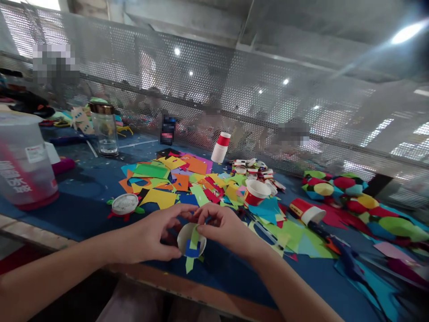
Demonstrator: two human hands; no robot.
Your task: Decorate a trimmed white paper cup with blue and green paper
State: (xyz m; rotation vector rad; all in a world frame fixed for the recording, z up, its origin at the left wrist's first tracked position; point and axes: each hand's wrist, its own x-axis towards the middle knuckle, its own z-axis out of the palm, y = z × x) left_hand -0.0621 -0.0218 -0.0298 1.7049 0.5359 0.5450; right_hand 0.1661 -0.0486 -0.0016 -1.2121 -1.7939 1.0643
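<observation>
Perforated metal screen (201,76), as background, behind a dark blue work surface (80,214). Coloured paper scraps (161,198) are heaped at the middle; a pile of cut cup parts (253,170) is placed beyond, with an upright cup stack (221,147) near the screen. To the left, a glass jar (105,134) and a large plastic tub (25,161). To the right, a red-and-white cup (307,211) laid on its side.

Item in hand: one round cup piece (183,236), pale, located between the two hands near the front edge of the surface. A blue paper square (192,253) is set on its face, overlaid by a light green strip (194,239); a pointed green tab (189,264) projects below.

Left hand (147,235): thumb and fingers parted around the left rim; whether they are clamped cannot be told. Right hand (231,230): thumb and fingertip closed on the strip's upper end.

Handling, as judged: very light; rim fairly stiff but easily dented; strip soft, readily creased or torn. Best held by opposite sides of the rim, with the strip pinched only at its tip.
</observation>
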